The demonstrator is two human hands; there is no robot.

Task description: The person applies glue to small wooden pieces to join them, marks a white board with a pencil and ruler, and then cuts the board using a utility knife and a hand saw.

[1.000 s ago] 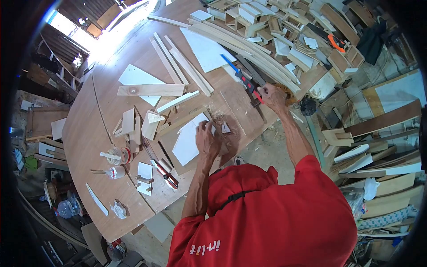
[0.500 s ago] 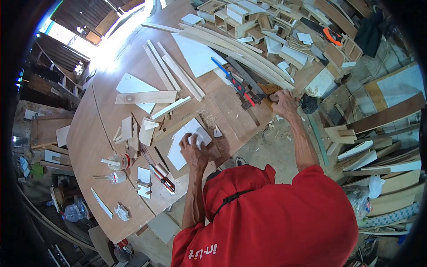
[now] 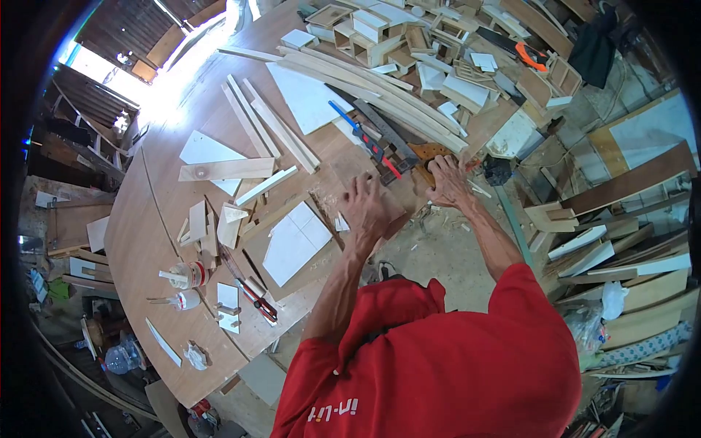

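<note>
My left hand [image 3: 365, 208] lies spread flat, palm down, on a brown board [image 3: 349, 171] at the near edge of the workbench [image 3: 161, 241], just right of the frame's centre, with a white panel [image 3: 292, 241] beside it to the lower left. My right hand [image 3: 447, 182] sits just to the right, fingers bent over the wooden handle of a handsaw [image 3: 429, 155]; I cannot tell whether it grips. A blue and red bar clamp [image 3: 363, 137] lies just above the board, below curved wooden strips [image 3: 380, 91].
</note>
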